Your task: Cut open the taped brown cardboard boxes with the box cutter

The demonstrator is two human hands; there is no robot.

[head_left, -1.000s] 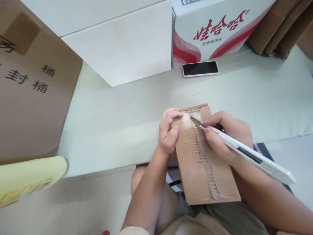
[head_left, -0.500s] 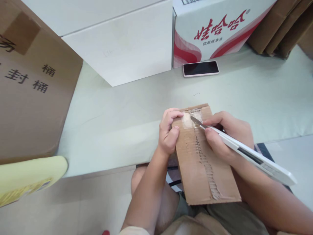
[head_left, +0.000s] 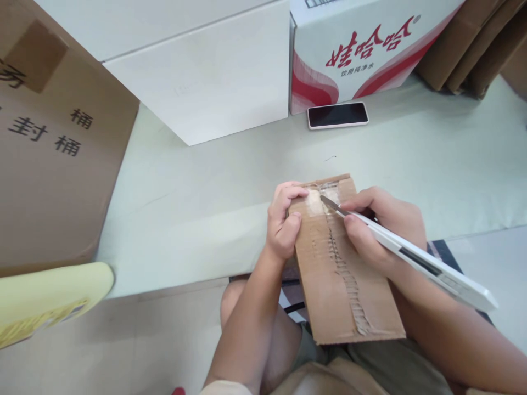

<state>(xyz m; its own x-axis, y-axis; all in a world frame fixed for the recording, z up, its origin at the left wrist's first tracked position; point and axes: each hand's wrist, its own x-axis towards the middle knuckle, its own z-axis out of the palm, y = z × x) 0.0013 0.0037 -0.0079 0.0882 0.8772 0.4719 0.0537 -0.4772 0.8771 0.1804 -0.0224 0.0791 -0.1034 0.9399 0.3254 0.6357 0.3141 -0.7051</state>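
At a pale desk point(head_left: 197, 219), held box point(head_left: 325, 274) in left grip point(head_left: 284, 222), knife point(head_left: 407, 252) in right grip point(head_left: 395, 216), set blade point(head_left: 331, 204) at the tape point(head_left: 315, 202).

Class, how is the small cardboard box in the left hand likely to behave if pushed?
The small cardboard box is probably fairly stiff, since its edges look straight while the left hand grips one side. It may give along the torn seam, where ragged ridges show. It is likely light for its size, being cardboard, though any contents are hidden.
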